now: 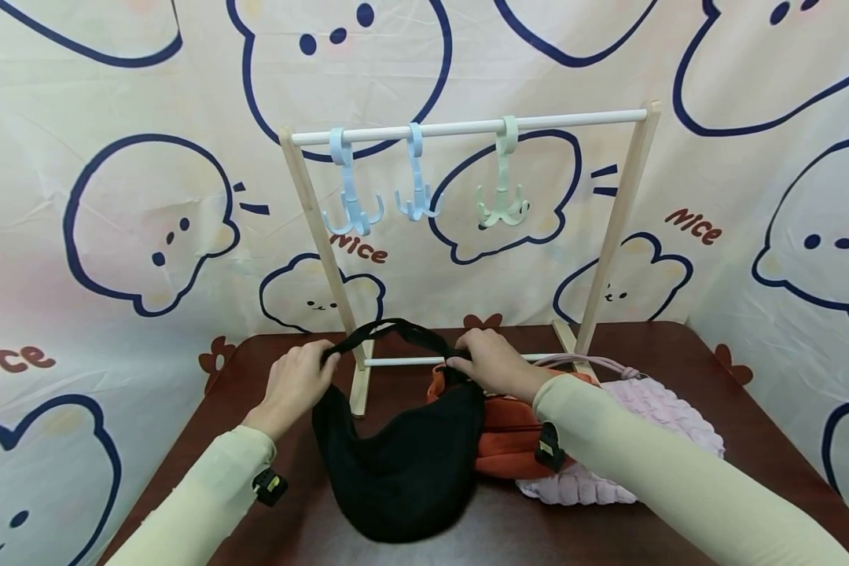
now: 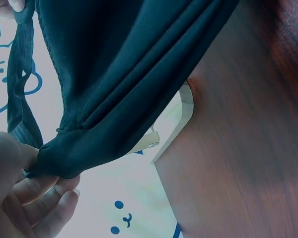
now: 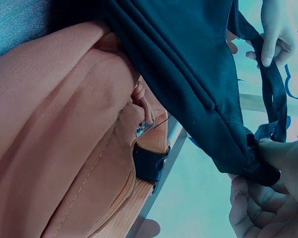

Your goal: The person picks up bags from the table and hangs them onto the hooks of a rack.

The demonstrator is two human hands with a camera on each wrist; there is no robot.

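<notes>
A black cloth shoulder bag [image 1: 403, 472] hangs over the front of the table, its strap [image 1: 396, 324] arching up between both hands. The left hand [image 1: 295, 385] pinches the strap where it joins the bag's left end; in the left wrist view the thumb and fingers [image 2: 44, 198] close round the gathered cloth. At the bag's other end the right hand [image 1: 495, 363] grips the strap's base, and the right wrist view shows its fingers [image 3: 253, 203] curled about the fabric. Behind the black bag's right side lies an orange bag [image 1: 509, 440] with a zip and a black buckle [image 3: 150, 163].
A wooden rack with a white top bar [image 1: 467, 128] stands at the table's back. Two blue hooks [image 1: 351, 189] [image 1: 417, 177] and a green hook [image 1: 502, 177] hang from it. A pale pink quilted bag [image 1: 668, 409] lies at the right, partly under the right forearm.
</notes>
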